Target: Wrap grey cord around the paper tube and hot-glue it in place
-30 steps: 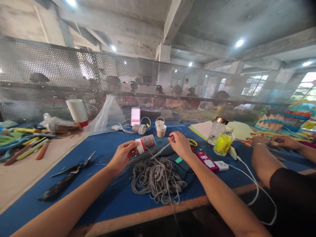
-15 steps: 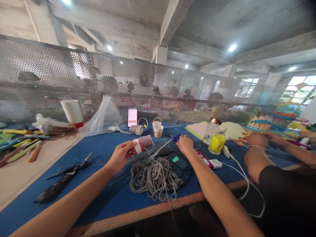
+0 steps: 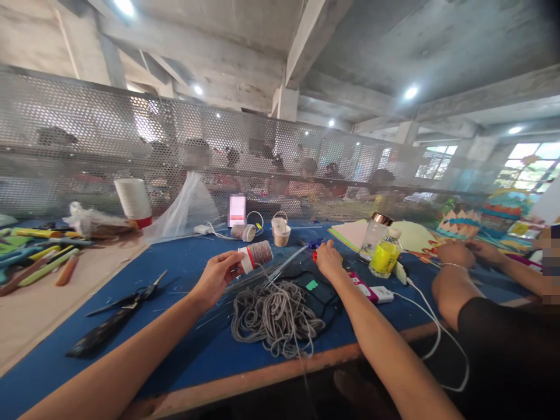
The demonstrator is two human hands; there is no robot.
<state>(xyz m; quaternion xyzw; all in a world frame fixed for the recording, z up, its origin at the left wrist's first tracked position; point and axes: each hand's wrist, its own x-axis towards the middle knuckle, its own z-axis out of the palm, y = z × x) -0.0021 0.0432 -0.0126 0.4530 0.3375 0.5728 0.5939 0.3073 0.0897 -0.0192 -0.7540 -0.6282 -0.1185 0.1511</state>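
In my left hand (image 3: 219, 271) is a white paper cup (image 3: 246, 260) with a red band, its side wrapped in grey cord; the cup lies tilted, rim toward my fingers. Below it spreads a loose heap of grey cord (image 3: 275, 321) on the blue tabletop (image 3: 184, 344). My right hand (image 3: 329, 260) is down on the table beyond the heap, its fingers curled by something small and red. What they grip is hidden. Just past those fingertips lies a blue-purple item (image 3: 312, 244), at the end of a bundle of clear strips (image 3: 284, 265).
Black-handled scissors (image 3: 120, 315) lie at left. A second cord-wrapped cup (image 3: 243, 233), a small handled bucket (image 3: 281, 232) and a phone (image 3: 237, 210) stand behind. Right are a glass jar (image 3: 373, 236), a yellow-labelled bottle (image 3: 385, 256), a white cable (image 3: 429, 309) and a co-worker's arms (image 3: 455, 274).
My right hand's fingers have curled further down and a red bit now shows beside them. My left hand keeps the cup in nearly the same place. The view has shifted slightly.
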